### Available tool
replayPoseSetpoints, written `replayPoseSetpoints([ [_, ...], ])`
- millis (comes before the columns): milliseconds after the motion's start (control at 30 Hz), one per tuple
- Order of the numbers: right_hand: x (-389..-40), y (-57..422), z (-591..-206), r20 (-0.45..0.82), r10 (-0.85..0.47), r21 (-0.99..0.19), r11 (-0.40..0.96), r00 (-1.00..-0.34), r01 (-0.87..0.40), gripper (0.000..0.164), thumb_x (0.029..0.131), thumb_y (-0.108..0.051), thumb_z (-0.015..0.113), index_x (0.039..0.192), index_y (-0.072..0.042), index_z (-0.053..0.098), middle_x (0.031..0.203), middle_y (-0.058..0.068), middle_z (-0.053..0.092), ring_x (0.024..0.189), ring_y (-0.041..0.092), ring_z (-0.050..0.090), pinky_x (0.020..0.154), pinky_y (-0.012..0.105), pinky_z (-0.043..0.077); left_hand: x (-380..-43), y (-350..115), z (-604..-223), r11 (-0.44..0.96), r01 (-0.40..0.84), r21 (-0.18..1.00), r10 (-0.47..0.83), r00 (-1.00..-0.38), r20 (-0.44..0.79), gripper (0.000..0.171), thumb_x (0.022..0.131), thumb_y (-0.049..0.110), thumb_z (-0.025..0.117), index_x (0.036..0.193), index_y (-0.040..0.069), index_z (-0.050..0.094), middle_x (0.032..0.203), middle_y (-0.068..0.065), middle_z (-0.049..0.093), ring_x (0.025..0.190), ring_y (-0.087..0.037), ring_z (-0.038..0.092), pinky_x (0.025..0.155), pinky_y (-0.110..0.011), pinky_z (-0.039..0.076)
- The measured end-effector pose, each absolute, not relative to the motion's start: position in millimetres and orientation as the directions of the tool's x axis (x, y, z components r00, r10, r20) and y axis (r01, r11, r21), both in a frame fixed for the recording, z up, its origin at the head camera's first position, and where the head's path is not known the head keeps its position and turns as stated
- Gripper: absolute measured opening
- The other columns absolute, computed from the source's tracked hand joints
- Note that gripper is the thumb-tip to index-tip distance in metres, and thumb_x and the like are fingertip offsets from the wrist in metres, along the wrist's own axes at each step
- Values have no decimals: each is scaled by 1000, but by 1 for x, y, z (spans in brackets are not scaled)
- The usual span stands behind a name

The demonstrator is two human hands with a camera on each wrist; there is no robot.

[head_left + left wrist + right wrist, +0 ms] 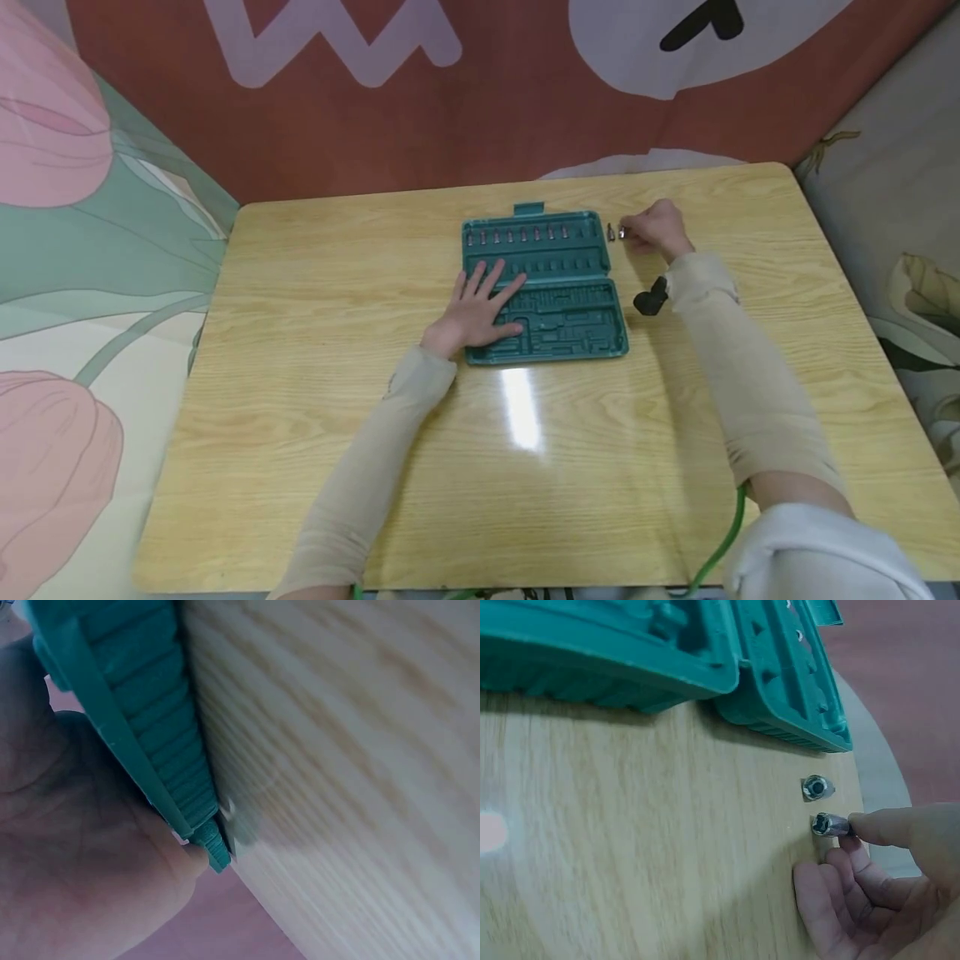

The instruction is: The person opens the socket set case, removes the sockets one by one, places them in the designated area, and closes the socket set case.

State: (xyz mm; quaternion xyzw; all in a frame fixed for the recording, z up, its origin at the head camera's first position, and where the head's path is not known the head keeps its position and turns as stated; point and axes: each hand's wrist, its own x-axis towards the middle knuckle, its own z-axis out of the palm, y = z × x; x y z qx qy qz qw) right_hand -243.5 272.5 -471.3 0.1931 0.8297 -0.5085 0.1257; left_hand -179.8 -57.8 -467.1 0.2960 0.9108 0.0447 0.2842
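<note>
A green plastic tool case (570,342) lies unfolded on the table, with a row of small metal pieces (522,236) standing in its far half. My left hand (471,321) rests on the case's left side with fingers spread, its palm against the rim in the left wrist view. Right of the case, my right hand (658,229) pinches a small metal socket (831,824) between thumb and index finger, the other fingers curled below. Beside it on the tabletop is a second socket (817,787), between the pinched one and the case.
The near half of the case has moulded recesses (558,321). A wooden table (315,433) extends around it, backed by a red printed cloth (450,125). A black device (650,297) sits at my right wrist, and a green cable (723,546) hangs below that arm.
</note>
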Motion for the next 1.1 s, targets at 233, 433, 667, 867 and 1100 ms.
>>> replayPoseSetpoints([
  [233, -247, 270, -475, -417, 201, -747, 480, -887, 460, 27, 89, -19, 63, 74, 2, 70, 53, 5, 61, 48, 15, 62, 50, 30, 54, -177, -58, -464, 817, 523, 243, 570, -665, -483, 81, 95, 64, 38, 154, 35, -9, 158, -2, -24, 142, -29, -23, 111, -49, -16],
  [433, -247, 267, -474, -421, 200, -730, 504, -885, 461, 31, 90, -20, 63, 65, -1, 68, 50, 4, 59, 45, 14, 59, 50, 29, 54, -177, -58, -461, 820, 521, 237, 564, -665, -489, 81, 96, 63, 38, 154, 35, -9, 158, -3, -23, 142, -29, -23, 111, -49, -15],
  [667, -247, 269, -475, -417, 195, -747, 483, -888, 457, 38, 91, -27, 64, 62, -3, 68, 49, 3, 59, 43, 14, 56, 48, 28, 52, -179, -55, -461, 827, 514, 226, 551, -664, -506, 80, 96, 63, 38, 153, 36, -11, 158, -1, -25, 142, -28, -24, 111, -48, -16],
  [867, -246, 271, -476, -432, 184, -767, 440, -883, 467, 48, 93, -26, 61, 49, -9, 55, 43, 1, 50, 40, 13, 52, 48, 28, 50, -176, -55, -457, 821, 533, 207, 558, -672, -487, 79, 96, 63, 37, 154, 35, -9, 159, -4, -22, 143, -30, -20, 112, -50, -12],
  [1100, -247, 271, -476, -431, 218, -768, 422, -876, 483, 40, 93, -19, 57, 56, -7, 61, 46, 0, 54, 46, 12, 58, 50, 27, 52, -175, -55, -456, 815, 542, 205, 569, -678, -465, 80, 96, 62, 39, 155, 33, -6, 160, -5, -19, 144, -31, -17, 113, -51, -10],
])
